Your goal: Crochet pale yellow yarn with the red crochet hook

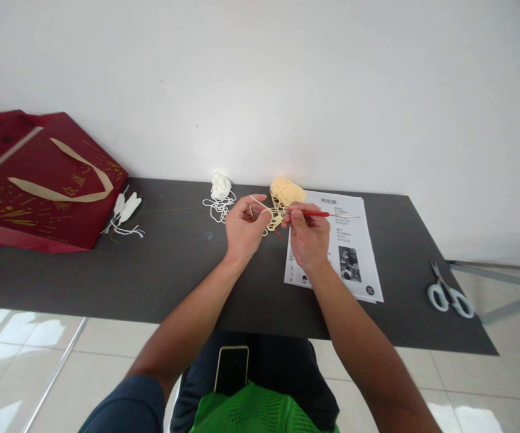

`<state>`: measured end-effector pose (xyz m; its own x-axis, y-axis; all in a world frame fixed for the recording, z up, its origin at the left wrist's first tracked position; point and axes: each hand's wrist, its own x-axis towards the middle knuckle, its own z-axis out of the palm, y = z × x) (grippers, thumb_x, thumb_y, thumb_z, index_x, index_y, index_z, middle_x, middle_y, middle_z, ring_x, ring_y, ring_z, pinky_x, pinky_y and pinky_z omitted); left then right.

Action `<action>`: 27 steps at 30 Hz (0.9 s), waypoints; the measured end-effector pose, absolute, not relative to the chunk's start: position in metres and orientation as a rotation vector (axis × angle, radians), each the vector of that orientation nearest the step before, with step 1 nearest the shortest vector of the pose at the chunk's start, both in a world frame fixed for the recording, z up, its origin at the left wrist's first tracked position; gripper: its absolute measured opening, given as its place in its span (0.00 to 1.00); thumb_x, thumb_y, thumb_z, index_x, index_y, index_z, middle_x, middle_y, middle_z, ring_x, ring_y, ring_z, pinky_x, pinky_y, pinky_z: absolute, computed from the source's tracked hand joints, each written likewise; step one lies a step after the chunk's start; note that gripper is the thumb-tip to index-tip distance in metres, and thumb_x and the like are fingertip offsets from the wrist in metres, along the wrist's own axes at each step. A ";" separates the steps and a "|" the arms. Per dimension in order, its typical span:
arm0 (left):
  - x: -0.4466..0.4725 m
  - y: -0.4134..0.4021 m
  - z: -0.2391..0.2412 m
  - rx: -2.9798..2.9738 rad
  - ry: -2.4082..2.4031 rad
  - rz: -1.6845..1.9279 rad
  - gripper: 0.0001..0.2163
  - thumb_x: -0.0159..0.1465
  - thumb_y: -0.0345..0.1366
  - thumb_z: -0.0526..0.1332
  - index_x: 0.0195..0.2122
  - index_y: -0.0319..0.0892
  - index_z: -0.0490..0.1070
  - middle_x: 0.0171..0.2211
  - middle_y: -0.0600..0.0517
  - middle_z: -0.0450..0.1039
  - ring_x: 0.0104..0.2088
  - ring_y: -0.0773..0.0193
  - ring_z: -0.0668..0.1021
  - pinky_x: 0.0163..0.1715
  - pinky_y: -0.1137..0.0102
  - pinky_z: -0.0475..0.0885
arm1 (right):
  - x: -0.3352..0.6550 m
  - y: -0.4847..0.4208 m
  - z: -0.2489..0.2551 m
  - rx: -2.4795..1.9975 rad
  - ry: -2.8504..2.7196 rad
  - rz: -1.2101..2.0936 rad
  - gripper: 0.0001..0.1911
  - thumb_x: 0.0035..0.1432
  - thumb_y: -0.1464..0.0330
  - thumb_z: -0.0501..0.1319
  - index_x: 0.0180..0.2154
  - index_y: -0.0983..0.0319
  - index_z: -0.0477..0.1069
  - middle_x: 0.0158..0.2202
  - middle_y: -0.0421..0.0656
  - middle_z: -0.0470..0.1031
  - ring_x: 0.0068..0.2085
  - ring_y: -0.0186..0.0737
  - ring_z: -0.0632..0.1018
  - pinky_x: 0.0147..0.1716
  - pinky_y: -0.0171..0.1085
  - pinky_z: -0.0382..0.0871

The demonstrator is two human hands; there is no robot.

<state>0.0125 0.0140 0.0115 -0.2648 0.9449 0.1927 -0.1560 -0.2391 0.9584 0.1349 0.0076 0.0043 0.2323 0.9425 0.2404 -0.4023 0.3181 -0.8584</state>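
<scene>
My right hand [310, 237] grips a crochet hook [316, 213] with a red handle and metal ends, its tip pointing left. Opposite it, my left hand [244, 227] pinches cream yarn [266, 210], with a strand looped over the raised index finger. The hook's tip meets the yarn at the left fingertips; the stitches there are too small to make out. Behind the hands lies a cream yarn ball [287, 190], its loose strands trailing down between them. A small red thing [278, 234] shows just below those strands.
White yarn [220, 186] lies near the wall. To the left are white crocheted pieces [127, 208] and a red gift bag [56, 186]. Printed sheets [354, 264] lie under my right hand. Scissors [449, 294] rest near the table's [413, 240] right end. A phone [231, 368] is on my lap.
</scene>
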 end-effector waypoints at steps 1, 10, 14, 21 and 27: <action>0.012 0.014 0.011 1.090 1.139 1.648 0.13 0.55 0.31 0.69 0.42 0.43 0.78 0.27 0.56 0.76 0.25 0.70 0.74 0.26 0.74 0.67 | 0.134 0.007 0.004 -0.741 -0.891 1.041 0.07 0.56 0.60 0.72 0.33 0.55 0.78 0.36 0.38 0.78 0.29 0.32 0.75 0.31 0.38 0.73; 0.013 0.014 0.010 1.111 1.186 1.719 0.11 0.55 0.30 0.69 0.40 0.43 0.78 0.25 0.57 0.75 0.23 0.71 0.73 0.27 0.73 0.67 | 0.137 0.001 0.004 -0.881 -1.105 0.832 0.04 0.57 0.61 0.71 0.33 0.53 0.82 0.39 0.41 0.80 0.33 0.39 0.78 0.34 0.43 0.77; 0.013 0.013 0.010 1.167 1.229 1.751 0.11 0.56 0.30 0.68 0.41 0.43 0.77 0.26 0.57 0.75 0.24 0.71 0.73 0.27 0.73 0.67 | 0.142 -0.003 0.005 -0.920 -1.252 0.654 0.04 0.57 0.65 0.71 0.37 0.50 0.84 0.40 0.42 0.80 0.42 0.43 0.79 0.44 0.45 0.78; 0.013 0.014 0.007 1.178 1.325 1.733 0.10 0.57 0.32 0.68 0.41 0.43 0.77 0.27 0.57 0.77 0.26 0.69 0.74 0.31 0.71 0.70 | 0.143 -0.004 -0.001 -0.965 -1.335 0.601 0.08 0.56 0.64 0.72 0.39 0.46 0.84 0.40 0.41 0.81 0.41 0.43 0.80 0.48 0.47 0.77; 0.013 0.018 0.005 1.076 1.338 1.660 0.14 0.54 0.32 0.69 0.43 0.42 0.77 0.26 0.55 0.79 0.26 0.67 0.77 0.29 0.72 0.71 | 0.140 -0.005 -0.001 -0.977 -1.378 0.615 0.08 0.54 0.65 0.73 0.37 0.46 0.85 0.39 0.42 0.83 0.39 0.43 0.81 0.46 0.47 0.78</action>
<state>0.0125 0.0175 0.0049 -0.3784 0.9120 0.1581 -0.0390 -0.1863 0.9817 0.1402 -0.0045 -0.0009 0.1372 0.8437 0.5190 0.1767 0.4947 -0.8509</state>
